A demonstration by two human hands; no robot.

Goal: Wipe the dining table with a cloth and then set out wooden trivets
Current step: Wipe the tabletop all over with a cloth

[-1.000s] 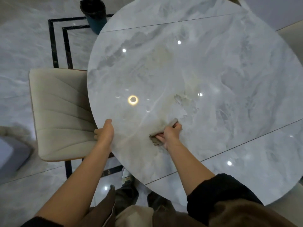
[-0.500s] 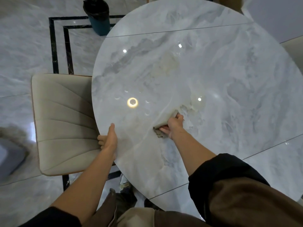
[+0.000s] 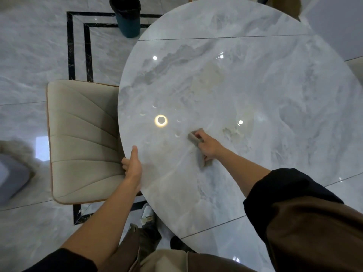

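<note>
so the cloth [image 3: 193, 138] is a small grey folded thing lying on the round marble table [image 3: 255, 85], in the near-left part of the top, just right of a ring-shaped light reflection [image 3: 161, 120]; the right hand [image 3: 208, 147] sits on top of it, fingers bent over its far end and pinning it to the surface, with a strip of cloth poking out along the hand's left side down toward the wrist; so that hand is clamped on the cloth, not lying loose; the left hand [image 3: 134, 166] is at the table's left rim, thumb on top of the marble pointing away, the other fingers curled under the edge, so it's gripping the table itself; the 2 hands are well apart, and the cloth is much nearer the right one; both forearms are bare, with dark sleeves [image 3: 284, 189] pushed up near the elbows; a beige padded chair [image 3: 82, 138] is tucked against the table's left side, its seat partly under the top; a dark teal bin [image 3: 127, 18] with a black liner stands on the glossy floor [image 3: 29, 46] beyond the far-left edge, next to 2 black inlay lines; a light shoe [image 3: 147, 213] shows just below the near edge
</note>
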